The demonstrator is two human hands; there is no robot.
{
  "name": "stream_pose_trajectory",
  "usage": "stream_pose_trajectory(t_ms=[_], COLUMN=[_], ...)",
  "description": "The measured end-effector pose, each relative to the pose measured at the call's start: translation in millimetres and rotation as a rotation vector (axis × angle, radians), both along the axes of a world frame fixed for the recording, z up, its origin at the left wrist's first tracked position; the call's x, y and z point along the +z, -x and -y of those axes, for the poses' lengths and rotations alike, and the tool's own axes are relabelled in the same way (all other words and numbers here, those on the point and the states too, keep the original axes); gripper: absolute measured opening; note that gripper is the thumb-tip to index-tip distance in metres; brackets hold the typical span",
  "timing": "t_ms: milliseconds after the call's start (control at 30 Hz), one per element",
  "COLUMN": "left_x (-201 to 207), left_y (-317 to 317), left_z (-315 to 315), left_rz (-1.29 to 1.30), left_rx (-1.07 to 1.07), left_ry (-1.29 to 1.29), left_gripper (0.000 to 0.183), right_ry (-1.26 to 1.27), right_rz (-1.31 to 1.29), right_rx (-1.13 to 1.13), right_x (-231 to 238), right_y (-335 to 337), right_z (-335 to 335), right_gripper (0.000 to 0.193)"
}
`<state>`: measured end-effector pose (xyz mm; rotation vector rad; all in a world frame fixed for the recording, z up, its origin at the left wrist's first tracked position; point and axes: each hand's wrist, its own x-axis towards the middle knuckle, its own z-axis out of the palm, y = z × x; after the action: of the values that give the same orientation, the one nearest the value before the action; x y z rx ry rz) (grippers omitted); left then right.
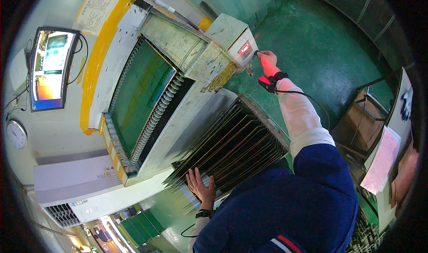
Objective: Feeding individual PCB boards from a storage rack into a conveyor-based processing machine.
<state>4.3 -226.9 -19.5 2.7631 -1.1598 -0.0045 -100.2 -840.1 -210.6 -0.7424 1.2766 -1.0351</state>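
Observation:
My right hand point(267, 62) reaches forward at arm's length, fingers closed on a small black knob point(256, 53) on the front of a grey control box point(232, 33) with a lit red display. Red light falls on this hand and wrist. My left hand point(203, 188) is spread out against the near left end of a rack of thin dark panels point(232, 141), fingers apart, apparently touching the panel edges. The panels stand on edge in rows with gaps between them. Both wrists wear dark bands, and a black cable runs from the right one.
A roller conveyor machine point(156, 97) with a green bed stands left of the rack. A screen point(52, 69) and a clock point(17, 134) hang on the left wall. At right, a table point(403, 119) carries a pink sheet point(381, 159) and a glove point(406, 103). Green floor point(307, 39) lies beyond.

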Motion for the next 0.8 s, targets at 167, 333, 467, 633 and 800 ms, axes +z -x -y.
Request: stream_pose_trajectory(t_ms=[167,333,467,633,800], left_x=[-0.2,0.2,-0.5,-1.0,1.1], left_y=[1.3,0.2,0.0,0.1,-0.6], left_z=[-0.8,-0.2,-0.4,-0.9,0.8], left_rz=[-0.002,-0.005,-0.005,0.0,0.002], left_rx=[0.007,0.0,0.008,0.003,-0.004], left_ry=[0.003,0.006,-0.006,-0.003,-0.004], left_gripper=[0.076,0.076,0.076,0.076,0.076], right_ry=[0.003,0.025,0.053,0.058,0.061], right_rz=[0.002,-0.019,-0.038,-0.069,-0.049], right_rx=[0.008,0.007,-0.01,-0.026,-0.032], right_x=[1.3,-1.7,-1.6,-0.3,-1.2], right_y=[-1.7,-0.8,-3.9,-5.2,-4.0], right_z=[-1.9,-0.2,0.0,-0.7,0.0], right_gripper=[0.031,0.031,0.02,0.021,0.022])
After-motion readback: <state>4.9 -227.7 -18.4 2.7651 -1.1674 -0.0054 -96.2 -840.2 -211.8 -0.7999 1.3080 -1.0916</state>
